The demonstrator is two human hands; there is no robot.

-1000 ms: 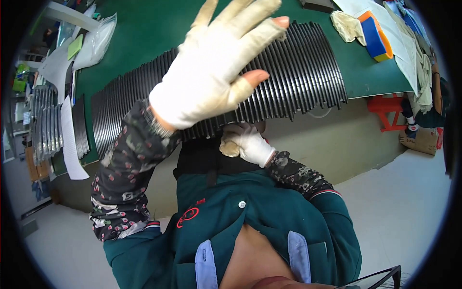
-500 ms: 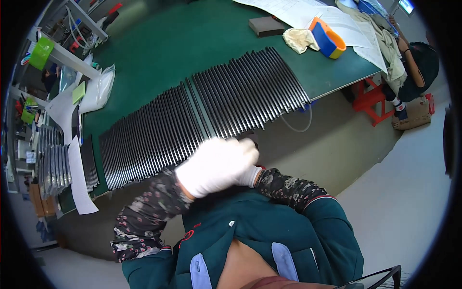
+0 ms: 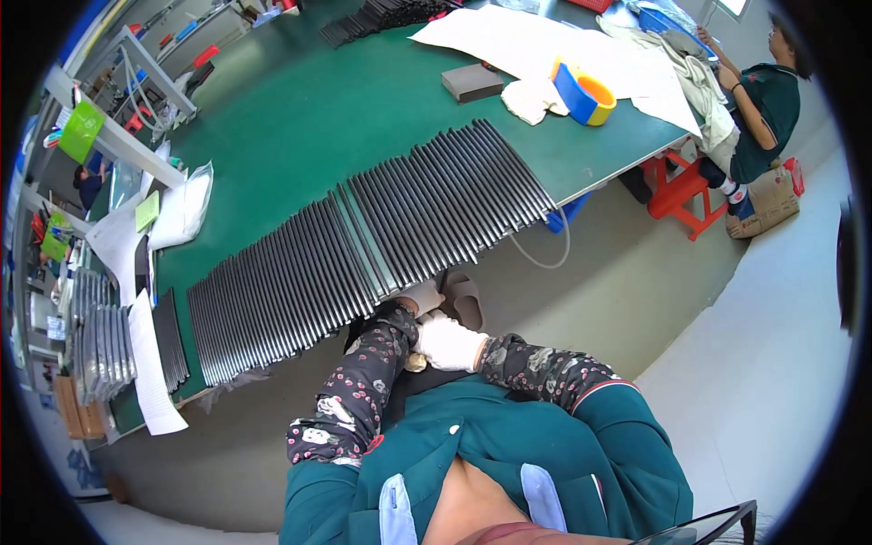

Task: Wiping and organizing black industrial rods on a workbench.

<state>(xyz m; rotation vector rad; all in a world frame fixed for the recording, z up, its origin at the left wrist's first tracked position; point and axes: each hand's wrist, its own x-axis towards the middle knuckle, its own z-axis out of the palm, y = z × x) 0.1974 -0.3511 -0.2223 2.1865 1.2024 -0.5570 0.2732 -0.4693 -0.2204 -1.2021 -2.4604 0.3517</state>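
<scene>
Long thin black rods (image 3: 272, 291) lie side by side in a wide row along the table's near edge. A narrow gap splits the row, with a lone rod (image 3: 350, 222) in it. My left hand (image 3: 421, 295), in a pale glove, is low by the table edge, just off the rods' near ends; its fingers are mostly hidden. My right hand (image 3: 450, 342), in a white glove, is curled closed in front of my body, next to the left wrist. Below its fingers shows a small yellowish piece (image 3: 416, 363); what the hand grips, I cannot make out.
On the green table (image 3: 263, 154) are a grey block (image 3: 472, 83), a pale cloth (image 3: 533, 98), a blue-and-yellow tape ring (image 3: 586, 93) and paper sheets (image 3: 509, 36). More black rods (image 3: 386, 18) lie at the far side. A person (image 3: 767, 118) sits right, beside a red stool (image 3: 681, 195).
My left hand has dropped from in front of the rods' near ends to below the table edge, uncovering my right hand. The view has tilted, bringing the far rods into sight.
</scene>
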